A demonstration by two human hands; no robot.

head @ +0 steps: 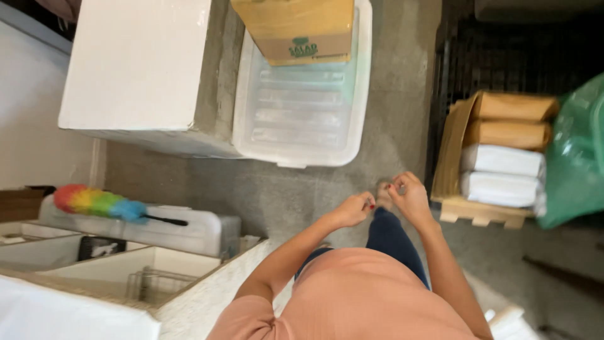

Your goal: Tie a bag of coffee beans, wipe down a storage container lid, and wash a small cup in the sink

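1. The left hand (353, 209) and right hand (409, 198) hover side by side over the grey floor (283, 189), fingertips pinched; I cannot tell whether either grip holds anything.
2. One clear plastic bin (302, 116) lies on the floor beyond the hands, nearer the left one, its long axis pointing away.
3. One cardboard box (296, 28) rests on the bin's far end.
4. Right of the bin, four wrapped bundles (503, 148) sit stacked.
5. Left of the bin, one rainbow duster (100, 203).

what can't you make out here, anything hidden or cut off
- Head view: whether the left hand or right hand pinches anything; curled fingers hide it and it would be too small.
- Cardboard box in the clear plastic bin: top cut off by the frame edge.
- Green bag: right side cut off, contents hidden.
- Wrapped stacks: contents hidden by wrapping.
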